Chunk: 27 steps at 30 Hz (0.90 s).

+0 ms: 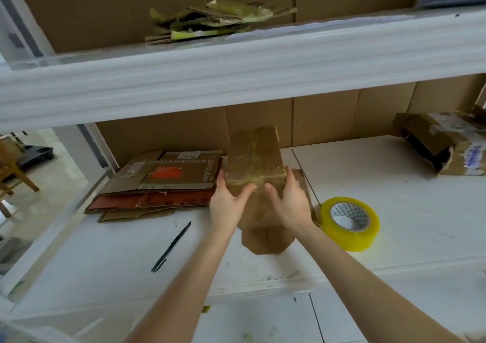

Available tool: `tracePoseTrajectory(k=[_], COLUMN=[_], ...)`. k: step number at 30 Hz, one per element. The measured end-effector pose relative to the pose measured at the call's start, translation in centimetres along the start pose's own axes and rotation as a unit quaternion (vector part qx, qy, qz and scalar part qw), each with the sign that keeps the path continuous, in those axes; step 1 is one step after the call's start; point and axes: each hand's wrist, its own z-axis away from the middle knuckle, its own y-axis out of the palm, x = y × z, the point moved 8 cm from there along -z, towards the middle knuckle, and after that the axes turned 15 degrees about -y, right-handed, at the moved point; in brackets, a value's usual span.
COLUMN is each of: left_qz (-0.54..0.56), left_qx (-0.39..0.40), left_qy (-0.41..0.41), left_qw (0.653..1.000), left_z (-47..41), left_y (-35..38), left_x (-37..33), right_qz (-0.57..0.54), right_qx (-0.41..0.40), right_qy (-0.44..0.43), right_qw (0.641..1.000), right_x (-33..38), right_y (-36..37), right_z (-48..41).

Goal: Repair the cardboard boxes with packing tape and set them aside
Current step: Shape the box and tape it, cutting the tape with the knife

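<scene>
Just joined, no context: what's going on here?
A person holds a tape-wrapped cardboard box over the white worktop, left hand and right hand gripping its sides, thumbs on the taped seam. The tape roll sits to the right, a dark cutter lies to the left, flattened cartons stacked behind it. Another battered box sits far right.

Person's upper limbs, as seen from the head camera. Both forearms are bare along the whole length in view, slender and smooth in outline, narrowing evenly toward the wrists. The left hand and the right hand are likewise uncovered, each with a broad back and long, tapering fingers. The two limbs match in build. Fine detail of nails and knuckles is too blurred to make out.
</scene>
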Motion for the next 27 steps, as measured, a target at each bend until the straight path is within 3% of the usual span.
tracePoseTrajectory(k=[5, 11, 15, 18, 22, 25, 27], left_qz=[-0.060, -0.121, -0.099, -0.066, 0.121, 0.309, 0.373], left_qx=[-0.035, -0.100, -0.128, -0.110, 0.013, 0.104, 0.143], left_qy=[0.029, 0.050, 0.085, 0.077, -0.003, -0.081, -0.102], left_qw=[0.997, 0.986, 0.983, 0.989, 0.993, 0.942, 0.911], left_z=[3.2, 4.6, 3.1, 1.8, 0.9, 1.1, 1.2], left_y=[-0.5, -1.2, -1.5, -1.5, 0.1, 1.5, 2.2], left_x=[-0.8, -0.4, -0.1, 1.2, 3.4, 4.2, 4.2], right_qz=[0.021, 0.143, 0.239, 0.206, 0.135, 0.076, 0.053], right_qx=[-0.032, -0.041, -0.017, -0.022, -0.037, -0.042, -0.042], right_qy=[-0.010, 0.007, -0.008, -0.059, -0.084, -0.065, -0.046], right_qw=[0.999, 0.989, 0.971, 0.976, 0.987, 0.994, 0.997], right_x=[-0.9, -1.1, -1.8, -2.5, -3.3, -4.2, -4.8], right_y=[-1.9, -2.0, -1.6, -1.8, -1.9, -1.7, -1.7], right_z=[1.6, 1.8, 0.7, 0.4, 0.3, 0.3, 0.3])
